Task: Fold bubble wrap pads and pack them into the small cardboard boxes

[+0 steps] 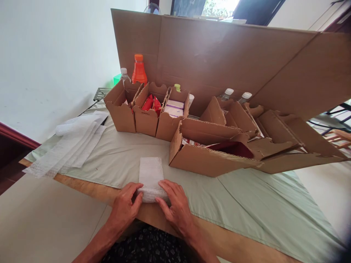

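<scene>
Q. Which step is shown?
A. Apparently rolling the white wrap (pixel 151 171); a further turn would call for even pressure at both ends.
Q. Left to right?
A. Translucent strips (pixel 75 144); left hand (pixel 126 200), pinching one end; the wrap, at the cloth's (pixel 117 166) near edge, thickened part between the hands; right hand (pixel 177 204), curled similarly.

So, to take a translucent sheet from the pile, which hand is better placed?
Probably the left hand: the translucent sheets lie on its side, farther from the right hand. Both touch the white bundle.
</scene>
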Demonstrator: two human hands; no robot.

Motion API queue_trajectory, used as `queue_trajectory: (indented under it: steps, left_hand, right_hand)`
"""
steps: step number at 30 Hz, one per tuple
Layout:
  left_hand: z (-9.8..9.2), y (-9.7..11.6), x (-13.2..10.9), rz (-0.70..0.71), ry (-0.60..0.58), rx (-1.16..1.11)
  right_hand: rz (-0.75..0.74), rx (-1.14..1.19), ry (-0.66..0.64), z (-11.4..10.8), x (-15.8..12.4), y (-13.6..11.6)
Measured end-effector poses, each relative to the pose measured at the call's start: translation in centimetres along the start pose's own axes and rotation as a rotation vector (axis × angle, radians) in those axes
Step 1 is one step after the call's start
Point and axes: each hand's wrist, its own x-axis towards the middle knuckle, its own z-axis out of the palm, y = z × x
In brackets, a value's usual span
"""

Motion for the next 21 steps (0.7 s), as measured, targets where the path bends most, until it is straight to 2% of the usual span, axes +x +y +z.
queue_trajectory:
  steps: [2, 5, 8, 12, 14, 16, 18, 21]
  left_hand:
    - [0.4, -0.2, 0.3, 0.034, 0.018, 0.049]
    - [0.7, -0.7, 0.3, 0.079, 0.074, 0.137]
    - [0.4, -0.9, -0.3, 0.199, 0.136, 0.197]
    - [-0.7, -0.9, -1.5, 0.376, 0.042, 0.170]
    - [-1.0, -0.8, -1.4, 0.347, -0.014, 0.132]
    - [-0.7, -0.7, -0.3, 0.263, -0.025, 0.104]
    - [-0.2, -0.8, 1.3, 0.188, 0.007, 0.089]
    - [0.4, -1.2, 3.3, 0.128, 0.092, 0.080]
  right_hand:
    - [-0.039, -0.047, 0.025, -0.2, -0.6, -0.1]
    - [-0.113, -0.124, -0.090, 0.2, -0.7, -0.1]
    - [-0.105, -0.111, -0.116, 0.7, 0.0, 0.2]
    - [-0.005, 0.075, -0.185, 0.0, 0.2, 0.1]
    - [0.047, 0.106, -0.214, -0.5, -0.2, -0.2]
    - [0.064, 0.022, -0.164, -0.6, -0.4, -0.6]
    - [0.027, -0.107, -0.114, -0.2, -0.2, -0.8]
    - [-0.030, -0.197, -0.170, 1.0, 1.2, -0.4]
